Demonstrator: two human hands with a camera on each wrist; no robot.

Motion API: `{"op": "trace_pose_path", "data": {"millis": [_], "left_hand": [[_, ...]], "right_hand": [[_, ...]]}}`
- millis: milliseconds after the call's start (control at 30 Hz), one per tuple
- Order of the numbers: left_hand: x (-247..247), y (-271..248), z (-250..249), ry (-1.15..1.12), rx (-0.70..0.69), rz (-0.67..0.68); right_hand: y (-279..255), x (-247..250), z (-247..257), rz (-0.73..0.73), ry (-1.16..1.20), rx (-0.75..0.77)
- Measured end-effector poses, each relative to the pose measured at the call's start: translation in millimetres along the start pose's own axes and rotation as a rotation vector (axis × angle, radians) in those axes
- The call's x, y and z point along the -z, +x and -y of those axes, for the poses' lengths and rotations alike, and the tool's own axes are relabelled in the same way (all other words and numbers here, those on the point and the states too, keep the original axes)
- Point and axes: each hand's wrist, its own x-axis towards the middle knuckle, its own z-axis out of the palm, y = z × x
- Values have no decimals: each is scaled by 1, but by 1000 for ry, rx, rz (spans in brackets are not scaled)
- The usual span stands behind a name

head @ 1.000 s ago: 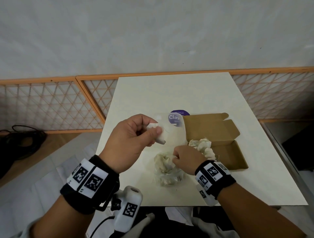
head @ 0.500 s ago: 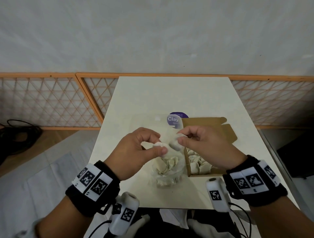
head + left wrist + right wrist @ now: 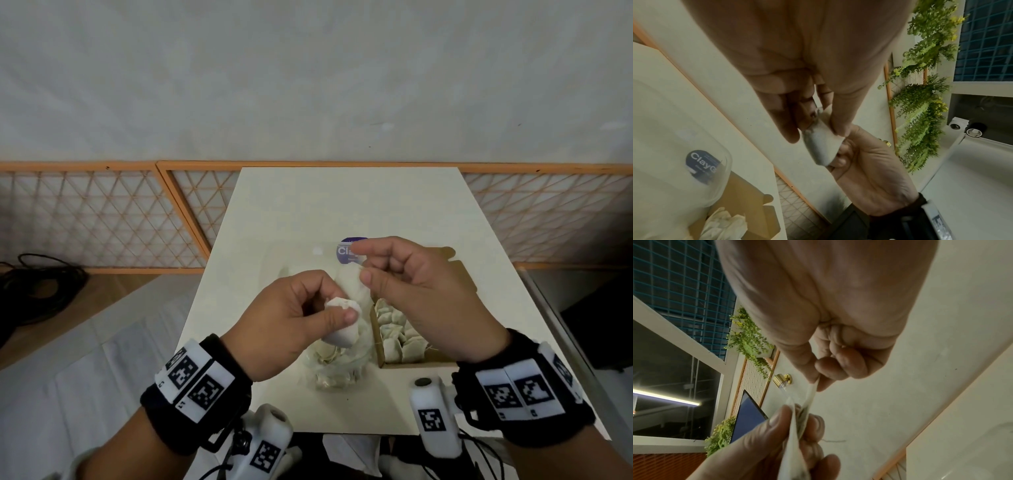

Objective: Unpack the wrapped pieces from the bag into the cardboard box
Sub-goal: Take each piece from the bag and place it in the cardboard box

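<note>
My left hand (image 3: pixel 339 306) holds a white wrapped piece (image 3: pixel 342 329) above the clear plastic bag (image 3: pixel 356 359), thumb on top and fingers curled under it. My right hand (image 3: pixel 361 269) pinches the upper end of the same piece's wrapping between thumb and forefinger. The left wrist view shows the wrapped piece (image 3: pixel 822 144) stretched between both hands. In the right wrist view the wrapping's edge (image 3: pixel 813 389) is caught in the right hand's pinch. The bag lies on the table with several wrapped pieces inside. To its right the open cardboard box (image 3: pixel 411 365) holds several more wrapped pieces (image 3: pixel 394 329).
The bag carries a purple "Clay" label (image 3: pixel 346 251). The cream table (image 3: pixel 342 205) stands against an orange lattice fence (image 3: pixel 102 219). Black cables (image 3: pixel 37 284) lie on the floor at the left. Grey floor lies to the table's left.
My right hand rose from the bag beside the box to the piece in my left hand and now pinches its wrapping. The left hand stayed above the bag with the piece.
</note>
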Motion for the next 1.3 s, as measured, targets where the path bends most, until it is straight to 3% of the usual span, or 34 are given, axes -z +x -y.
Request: {"op": "trace_pose_path", "data": {"millis": [233, 433, 633, 900, 1067, 1167, 1300], "left_hand": [[-2, -2, -9, 17, -41, -28], [4, -5, -11, 129, -9, 33], [7, 2, -17, 353, -40, -134], [0, 14, -16, 75, -91, -105], [4, 18, -13, -38, -107, -208], [11, 14, -7, -37, -64, -258], [20, 6, 2, -33, -28, -272]], "right_hand": [[0, -2, 0, -119, 24, -11], [2, 2, 0, -177, 5, 1], [-1, 0, -3, -116, -121, 62], [0, -6, 7, 19, -100, 76], [9, -6, 4, -10, -104, 20], [23, -10, -25, 2, -267, -75], [31, -30, -81, 239, -732, -182]]}}
